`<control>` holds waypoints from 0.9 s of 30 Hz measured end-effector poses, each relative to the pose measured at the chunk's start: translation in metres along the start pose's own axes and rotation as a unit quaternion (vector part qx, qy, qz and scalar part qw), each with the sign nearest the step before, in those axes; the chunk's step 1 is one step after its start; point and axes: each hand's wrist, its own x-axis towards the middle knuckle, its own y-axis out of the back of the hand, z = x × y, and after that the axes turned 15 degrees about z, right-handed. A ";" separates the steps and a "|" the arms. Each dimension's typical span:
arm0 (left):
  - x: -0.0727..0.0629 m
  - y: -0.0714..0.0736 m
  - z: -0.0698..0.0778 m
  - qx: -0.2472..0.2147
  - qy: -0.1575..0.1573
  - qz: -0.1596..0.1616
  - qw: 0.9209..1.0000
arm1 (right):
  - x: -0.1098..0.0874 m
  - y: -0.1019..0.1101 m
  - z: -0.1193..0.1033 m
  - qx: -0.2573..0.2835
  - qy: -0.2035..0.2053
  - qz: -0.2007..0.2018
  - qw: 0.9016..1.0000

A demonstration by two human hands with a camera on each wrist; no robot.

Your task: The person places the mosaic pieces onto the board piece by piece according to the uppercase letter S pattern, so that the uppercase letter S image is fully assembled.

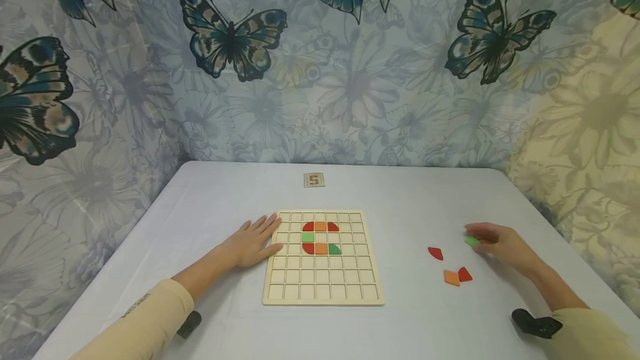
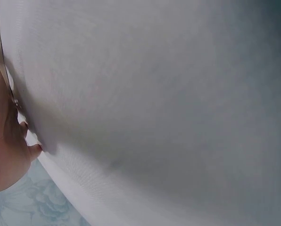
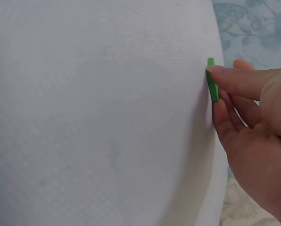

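A pale wooden grid board (image 1: pixel 320 278) lies in the middle of the table. In its upper cells sit red quarter-round tiles (image 1: pixel 309 226), orange square tiles (image 1: pixel 321 248), a light green square tile (image 1: pixel 307 236) and a dark green quarter-round tile (image 1: pixel 334 249). My left hand (image 1: pixel 248 243) rests at the board's left edge, fingers straight and spread. Over the table on the right, my right hand (image 1: pixel 505 246) pinches a light green tile (image 3: pixel 212 81) between thumb and fingers. The tile is seen nearly edge-on in the right wrist view, so its full outline is hidden.
Left of the right hand lie a red tile (image 1: pixel 436 253), an orange square tile (image 1: pixel 452 278) and another red tile (image 1: pixel 465 274). A small square card (image 1: pixel 314 180) marked like an S or 5 lies behind the board. Butterfly-patterned walls enclose the white table (image 1: pixel 225 188).
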 end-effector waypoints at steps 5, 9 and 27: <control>0.000 0.000 0.000 0.001 -0.003 0.002 1.000 | 0.003 0.002 0.001 -0.002 0.003 -0.018 1.000; 0.000 0.000 0.000 -0.002 -0.003 0.003 1.000 | 0.004 0.004 -0.001 -0.005 0.003 -0.026 1.000; 0.000 -0.003 0.000 0.003 0.001 0.003 1.000 | 0.004 0.004 -0.005 -0.031 -0.017 -0.024 0.999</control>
